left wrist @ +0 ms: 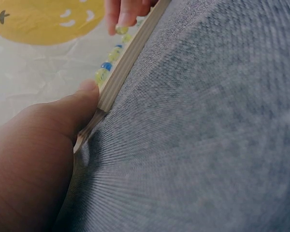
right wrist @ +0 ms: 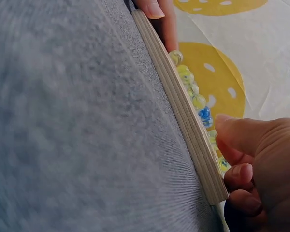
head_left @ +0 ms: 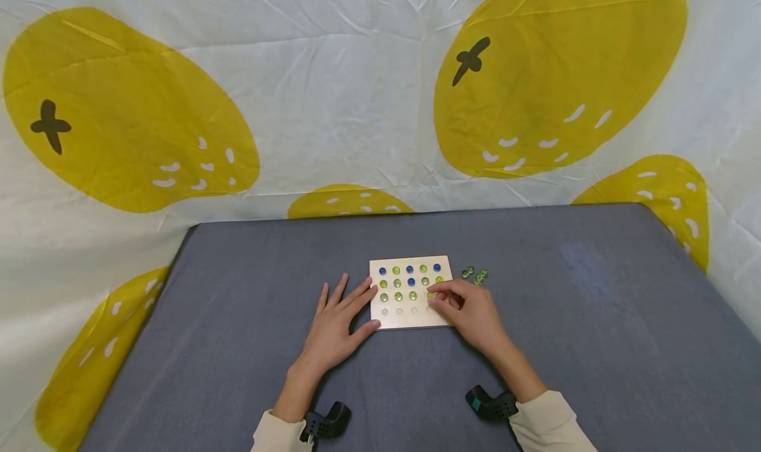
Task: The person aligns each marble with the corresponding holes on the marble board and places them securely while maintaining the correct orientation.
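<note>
A pale wooden board (head_left: 410,325) lies on the table, with rows of round hollows. Green and blue glass marbles sit in its upper rows; the front row shows bare hollows (head_left: 399,311). My left hand (head_left: 333,333) is spread at the board's left side, fingertips and thumb touching its edge. Over the board's right part, my right hand (head_left: 475,312) pinches a green marble (head_left: 431,295) between thumb and fingertips, at the third row. In the right wrist view, the thumb (right wrist: 241,133) and curled fingers are close above the board's edge (right wrist: 183,116); the pinched marble is mostly hidden there.
Several loose green marbles (head_left: 480,277) lie on the grey cloth-covered table (head_left: 238,293), just right of the board's far corner. Behind the table hangs a white curtain (head_left: 345,108) with large yellow shapes. A black wrist device (head_left: 492,404) is on each forearm.
</note>
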Demonstrator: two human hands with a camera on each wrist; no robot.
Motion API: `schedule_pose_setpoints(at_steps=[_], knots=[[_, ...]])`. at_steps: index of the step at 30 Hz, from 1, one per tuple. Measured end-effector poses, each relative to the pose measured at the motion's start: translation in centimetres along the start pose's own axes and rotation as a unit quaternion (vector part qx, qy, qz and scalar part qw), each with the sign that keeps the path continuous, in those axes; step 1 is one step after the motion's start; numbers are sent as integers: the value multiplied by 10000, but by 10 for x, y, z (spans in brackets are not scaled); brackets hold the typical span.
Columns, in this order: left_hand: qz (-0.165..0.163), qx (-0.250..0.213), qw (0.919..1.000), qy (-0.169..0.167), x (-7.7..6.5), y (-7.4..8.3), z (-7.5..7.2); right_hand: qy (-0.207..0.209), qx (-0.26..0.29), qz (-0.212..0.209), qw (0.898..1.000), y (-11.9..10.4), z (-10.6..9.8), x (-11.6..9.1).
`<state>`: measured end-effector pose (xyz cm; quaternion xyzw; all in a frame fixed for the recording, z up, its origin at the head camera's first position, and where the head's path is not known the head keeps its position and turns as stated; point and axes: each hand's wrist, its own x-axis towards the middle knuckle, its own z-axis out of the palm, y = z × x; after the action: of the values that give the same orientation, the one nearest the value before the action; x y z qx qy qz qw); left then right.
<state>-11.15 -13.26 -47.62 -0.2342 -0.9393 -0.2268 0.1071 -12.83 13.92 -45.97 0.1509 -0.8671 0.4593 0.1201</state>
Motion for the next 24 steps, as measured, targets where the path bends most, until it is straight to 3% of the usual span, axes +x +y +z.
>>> schedule_pose_setpoints(at_steps=[7,24], knots=[[32,-29,10000,21,1,0,-1,150,-123,-38,9998,0,4,0],[-40,-18,10000,-18,0,1,-1,61,-101,-161,9998,0,5,-2]])
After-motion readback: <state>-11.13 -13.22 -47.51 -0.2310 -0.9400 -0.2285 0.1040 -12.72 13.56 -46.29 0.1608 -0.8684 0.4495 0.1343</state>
